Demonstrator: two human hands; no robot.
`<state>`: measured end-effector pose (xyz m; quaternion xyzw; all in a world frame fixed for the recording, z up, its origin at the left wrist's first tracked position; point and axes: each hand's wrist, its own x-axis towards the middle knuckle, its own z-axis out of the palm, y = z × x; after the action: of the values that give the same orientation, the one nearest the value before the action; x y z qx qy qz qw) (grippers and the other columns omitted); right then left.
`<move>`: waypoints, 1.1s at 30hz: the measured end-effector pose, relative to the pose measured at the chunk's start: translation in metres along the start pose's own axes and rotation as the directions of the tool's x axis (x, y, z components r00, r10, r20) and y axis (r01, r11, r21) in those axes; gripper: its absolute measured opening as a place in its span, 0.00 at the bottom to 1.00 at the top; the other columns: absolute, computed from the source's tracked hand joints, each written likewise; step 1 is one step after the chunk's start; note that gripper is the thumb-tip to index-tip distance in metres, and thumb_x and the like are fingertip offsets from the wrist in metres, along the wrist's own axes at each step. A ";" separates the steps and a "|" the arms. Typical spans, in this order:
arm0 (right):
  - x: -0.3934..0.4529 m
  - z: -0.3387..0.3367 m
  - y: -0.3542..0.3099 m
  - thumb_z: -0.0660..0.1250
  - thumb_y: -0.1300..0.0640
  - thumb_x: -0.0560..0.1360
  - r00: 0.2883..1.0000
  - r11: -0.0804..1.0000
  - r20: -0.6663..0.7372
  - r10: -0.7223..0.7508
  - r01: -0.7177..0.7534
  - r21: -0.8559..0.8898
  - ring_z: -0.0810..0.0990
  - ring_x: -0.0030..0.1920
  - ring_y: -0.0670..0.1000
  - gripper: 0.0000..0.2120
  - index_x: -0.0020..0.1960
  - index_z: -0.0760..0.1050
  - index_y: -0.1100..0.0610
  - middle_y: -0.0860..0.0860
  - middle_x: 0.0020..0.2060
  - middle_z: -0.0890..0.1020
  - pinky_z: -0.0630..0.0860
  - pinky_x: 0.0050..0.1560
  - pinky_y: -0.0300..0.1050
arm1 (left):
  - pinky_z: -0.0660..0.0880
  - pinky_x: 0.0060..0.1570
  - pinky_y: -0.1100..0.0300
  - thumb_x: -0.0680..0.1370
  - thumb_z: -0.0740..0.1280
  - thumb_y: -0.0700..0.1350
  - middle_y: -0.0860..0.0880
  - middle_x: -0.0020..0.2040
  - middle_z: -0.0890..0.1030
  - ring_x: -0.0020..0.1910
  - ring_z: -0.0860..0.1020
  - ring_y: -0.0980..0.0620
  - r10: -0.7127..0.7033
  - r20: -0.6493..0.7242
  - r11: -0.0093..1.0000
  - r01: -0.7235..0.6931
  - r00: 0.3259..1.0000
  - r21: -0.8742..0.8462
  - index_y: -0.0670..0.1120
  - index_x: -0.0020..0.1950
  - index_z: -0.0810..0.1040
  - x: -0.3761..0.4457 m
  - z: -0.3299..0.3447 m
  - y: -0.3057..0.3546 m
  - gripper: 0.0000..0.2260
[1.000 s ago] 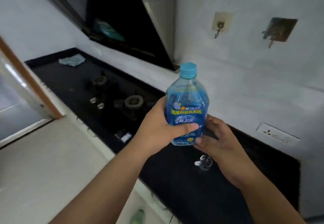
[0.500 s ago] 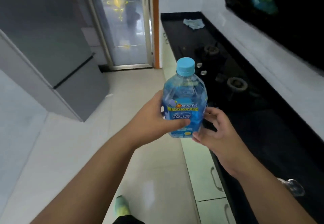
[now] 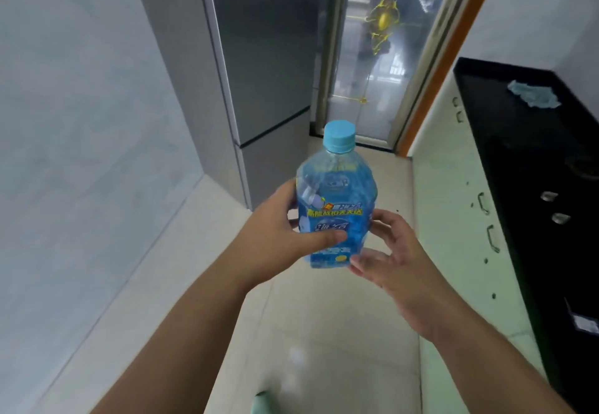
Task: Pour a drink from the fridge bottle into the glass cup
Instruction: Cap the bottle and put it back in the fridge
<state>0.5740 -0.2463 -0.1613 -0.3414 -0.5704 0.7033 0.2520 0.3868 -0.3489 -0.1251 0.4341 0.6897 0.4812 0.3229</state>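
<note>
**Bottle held upright in mid-air, facing the fridge**

While the left hand [image 3: 278, 235] grips the bottle [image 3: 335, 209] from its left side, thumb laid across the front of the blue label and fingers curled behind, the bottle stands upright above the pale floor [image 3: 324, 332], clear of any surface. Light-blue cap [image 3: 339, 137] is on. Contents look blue through the clear plastic.

Right hand [image 3: 395, 258] sits at the bottle's lower right. Fingers loosely spread and slightly bent; fingertips appear to touch the bottle's side and base, though motion blur makes contact uncertain. No firm wrap visible.

Grey fridge [image 3: 259, 57] stands ahead, doors closed, against the left wall. Glass door [image 3: 372, 57] with a yellow ornament lies beyond it. Black countertop [image 3: 518, 141] runs along the right edge of view; a pale blue cloth [image 3: 534, 97] lies near its far end. Cream cabinet fronts [image 3: 453, 203] with handles sit below the countertop's front edge.
</note>
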 end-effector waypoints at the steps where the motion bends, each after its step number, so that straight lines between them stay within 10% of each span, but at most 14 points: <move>1: 0.015 0.015 0.001 0.69 0.75 0.76 1.000 1.000 0.014 0.001 -0.001 -0.001 0.86 0.59 0.55 0.29 0.64 0.75 0.44 0.41 0.65 0.80 0.76 0.68 0.64 | 0.81 0.50 0.71 0.71 0.80 0.56 0.66 0.58 0.83 0.56 0.81 0.68 -0.007 -0.017 1.000 0.008 1.000 0.009 0.61 0.68 0.74 0.007 -0.015 -0.007 0.27; 19: 0.316 0.102 -0.028 0.71 0.73 0.75 0.957 0.998 0.284 0.050 -0.034 -0.062 0.85 0.61 0.53 0.30 0.64 0.75 0.41 0.38 0.64 0.80 0.78 0.66 0.60 | 0.83 0.57 0.60 0.71 0.81 0.53 0.62 0.58 0.84 0.57 0.82 0.64 -0.119 -0.302 0.988 0.144 0.946 0.062 0.57 0.69 0.75 0.214 -0.157 -0.057 0.29; 27: 0.479 0.152 -0.072 0.75 0.66 0.71 0.868 0.988 0.495 0.037 0.043 -0.150 0.79 0.67 0.54 0.30 0.63 0.75 0.38 0.36 0.64 0.79 0.79 0.63 0.68 | 0.77 0.46 0.77 0.70 0.82 0.51 0.71 0.52 0.82 0.53 0.80 0.73 -0.179 -0.516 0.977 0.211 0.837 0.003 0.64 0.60 0.75 0.319 -0.218 -0.056 0.24; 33: 0.562 0.200 -0.096 0.73 0.66 0.76 0.806 0.943 0.591 0.029 0.174 -0.285 0.78 0.59 0.34 0.31 0.62 0.68 0.34 0.26 0.59 0.76 0.82 0.59 0.45 | 0.83 0.53 0.63 0.71 0.81 0.52 0.65 0.53 0.84 0.53 0.84 0.64 -0.214 -0.622 0.974 0.209 0.753 -0.083 0.58 0.65 0.77 0.381 -0.269 -0.068 0.25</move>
<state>0.0577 0.0671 -0.1529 -0.1219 -0.7408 0.6599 0.0307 -0.0232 -0.1168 -0.1114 0.1673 0.8003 0.5612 0.1291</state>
